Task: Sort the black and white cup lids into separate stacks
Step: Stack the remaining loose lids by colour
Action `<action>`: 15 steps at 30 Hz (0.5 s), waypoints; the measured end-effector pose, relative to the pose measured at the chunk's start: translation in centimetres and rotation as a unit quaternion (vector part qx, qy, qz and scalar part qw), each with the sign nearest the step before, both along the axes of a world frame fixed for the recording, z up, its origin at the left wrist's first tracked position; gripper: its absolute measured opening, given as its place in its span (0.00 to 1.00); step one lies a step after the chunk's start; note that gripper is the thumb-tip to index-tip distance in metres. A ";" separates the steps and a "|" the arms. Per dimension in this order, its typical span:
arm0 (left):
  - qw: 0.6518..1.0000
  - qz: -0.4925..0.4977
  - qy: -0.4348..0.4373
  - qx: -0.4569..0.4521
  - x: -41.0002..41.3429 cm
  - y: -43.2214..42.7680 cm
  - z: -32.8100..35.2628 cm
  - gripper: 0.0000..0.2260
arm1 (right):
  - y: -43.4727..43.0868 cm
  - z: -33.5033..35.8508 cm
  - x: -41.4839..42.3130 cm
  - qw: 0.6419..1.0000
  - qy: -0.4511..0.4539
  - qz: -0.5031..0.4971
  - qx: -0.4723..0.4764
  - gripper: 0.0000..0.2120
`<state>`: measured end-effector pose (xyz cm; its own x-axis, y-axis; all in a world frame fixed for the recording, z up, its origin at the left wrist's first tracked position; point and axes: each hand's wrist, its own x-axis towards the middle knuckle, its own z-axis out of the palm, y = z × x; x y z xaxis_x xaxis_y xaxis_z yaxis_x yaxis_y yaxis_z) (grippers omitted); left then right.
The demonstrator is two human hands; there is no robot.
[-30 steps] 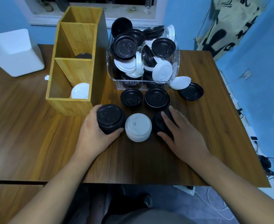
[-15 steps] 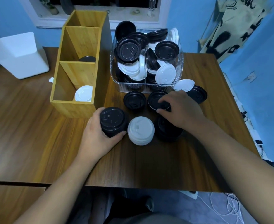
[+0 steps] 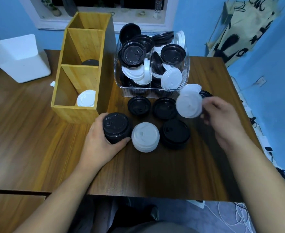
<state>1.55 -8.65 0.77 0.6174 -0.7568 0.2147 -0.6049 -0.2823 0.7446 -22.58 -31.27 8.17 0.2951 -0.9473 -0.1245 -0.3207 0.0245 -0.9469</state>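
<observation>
My left hand [image 3: 98, 145] grips a tall stack of black lids [image 3: 115, 126] standing on the table. Beside it sits a stack of white lids [image 3: 145, 136], then a low black stack [image 3: 175, 134]. My right hand [image 3: 222, 118] holds a single white lid [image 3: 188, 105] in the air, tilted, above the table's right part. Two loose black lids [image 3: 139, 105] [image 3: 164, 108] lie in front of the clear bin [image 3: 152, 90], which is piled with mixed black and white lids. Another white lid [image 3: 191, 88] and a black lid [image 3: 205, 94] lie by the bin's right corner.
A wooden divided box [image 3: 81, 113] stands at the left, with a white lid [image 3: 85, 98] in its near compartment and a black lid [image 3: 89, 62] in the middle one. A white foam block [image 3: 22, 59] sits far left. The table's right edge lies close to my right hand.
My right hand left the low black stack, reached toward the bin's right side and came up holding a white lid. My left hand stayed on the tall black stack.
</observation>
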 end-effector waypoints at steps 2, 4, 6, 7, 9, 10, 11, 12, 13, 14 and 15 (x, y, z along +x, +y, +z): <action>1.000 -0.003 0.000 -0.002 0.0 0.0 0.0 0.42 | 0.5 -0.3 -2.5 0.988 -0.057 -0.071 0.121 0.12; 1.000 -0.007 -0.003 -0.004 0.0 0.0 0.1 0.41 | 0.7 -1.2 -4.5 0.975 -0.066 -0.110 0.181 0.12; 1.000 -0.007 -0.005 -0.002 0.0 0.0 0.1 0.41 | 0.5 -2.3 -6.1 0.974 -0.019 -0.125 0.187 0.13; 1.000 -0.007 -0.007 -0.002 -0.1 0.0 0.1 0.41 | 0.5 -2.6 -6.7 0.977 0.019 -0.124 0.174 0.13; 1.000 -0.007 -0.011 -0.005 -0.2 0.0 0.1 0.41 | 0.4 -3.3 -7.8 0.981 0.115 -0.106 0.117 0.13; 1.000 -0.007 -0.010 -0.006 -0.2 0.0 0.1 0.41 | 0.4 -3.5 -8.2 0.978 0.177 -0.090 0.060 0.12; 1.000 -0.005 -0.009 -0.006 -0.2 0.0 0.1 0.41 | 0.4 -3.7 -8.6 0.968 0.243 -0.065 -0.008 0.12; 1.000 -0.005 -0.009 -0.007 -0.2 -0.1 0.1 0.41 | 0.4 -3.8 -8.9 0.949 0.305 -0.034 -0.070 0.14; 1.000 -0.004 -0.009 -0.007 -0.2 -0.1 0.1 0.41 | 0.6 -3.8 -8.9 0.927 0.357 -0.002 -0.118 0.18; 1.000 -0.003 -0.010 -0.007 -0.2 -0.1 0.0 0.41 | 0.7 -3.6 -8.8 0.908 0.389 0.028 -0.155 0.22; 1.000 -0.003 -0.011 -0.007 -0.2 0.0 0.0 0.41 | 0.8 -3.5 -8.6 0.896 0.401 0.056 -0.181 0.27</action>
<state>1.35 -8.70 0.79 0.6087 -0.7568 0.2383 -0.6221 -0.2688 0.7353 -31.15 -30.43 4.64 0.3431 -0.9388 -0.0294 -0.8833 -0.3118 -0.3500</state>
